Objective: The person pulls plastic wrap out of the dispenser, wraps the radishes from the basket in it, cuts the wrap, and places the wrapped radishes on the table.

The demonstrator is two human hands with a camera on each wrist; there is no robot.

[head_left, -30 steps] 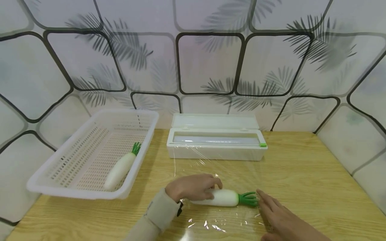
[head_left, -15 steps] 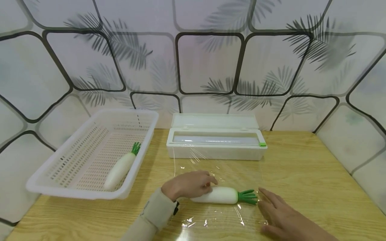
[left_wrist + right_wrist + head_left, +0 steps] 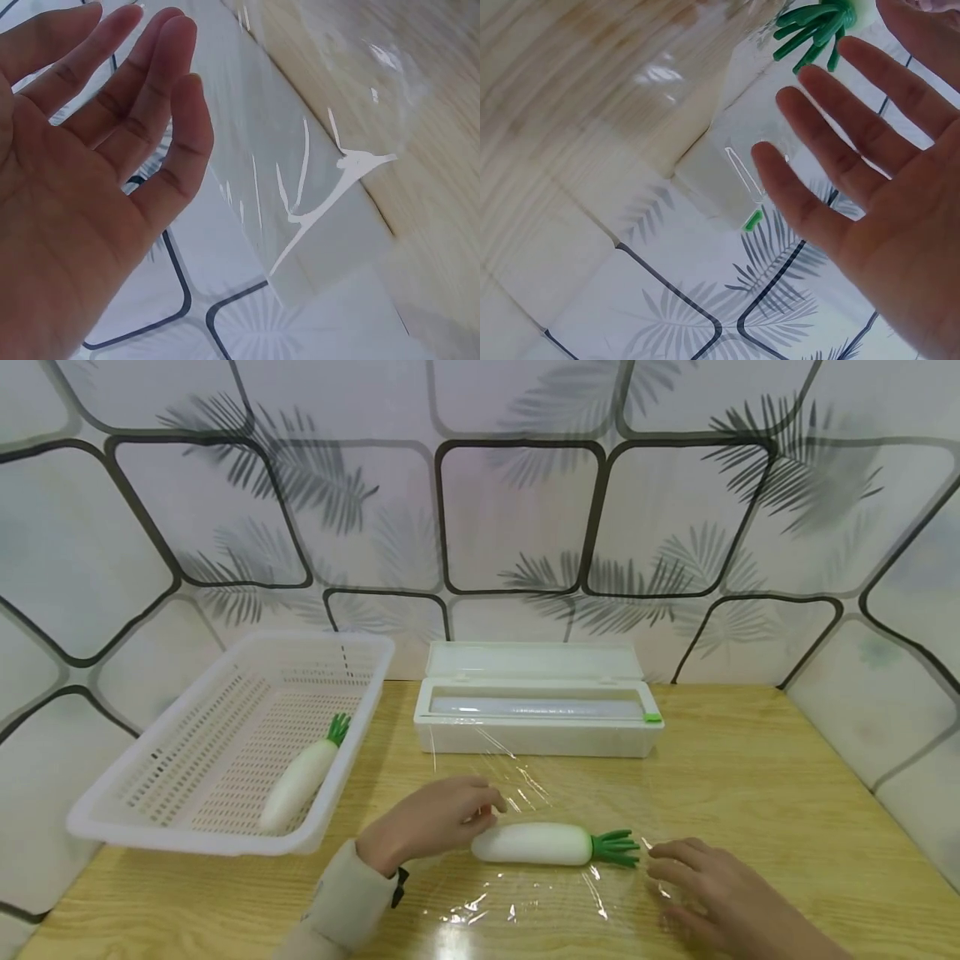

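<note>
A white radish point(image 3: 532, 844) with green stalks point(image 3: 615, 848) lies crosswise on a sheet of clear plastic wrap point(image 3: 525, 889) spread over the table. My left hand point(image 3: 435, 818) hovers by the radish's blunt left end, fingers loosely bent and holding nothing; the left wrist view shows its palm point(image 3: 75, 187) beside the wrap. Just past the stalk tips, at the wrap's right edge, is my right hand point(image 3: 712, 889). In the right wrist view its fingers point(image 3: 855, 142) are spread and extended, near the green stalks point(image 3: 817, 30).
Behind the radish stands a white wrap dispenser box point(image 3: 536, 741), lid raised, a roll point(image 3: 540, 707) inside and the film running out over its front. A white perforated basket point(image 3: 187, 842) at the left holds another radish point(image 3: 300, 785). A patterned wall point(image 3: 517, 518) closes off the back.
My left hand has let go of the radish and moved left, uncovering its blunt end. The right hand has shifted slightly right. The radish has moved slightly away from me.
</note>
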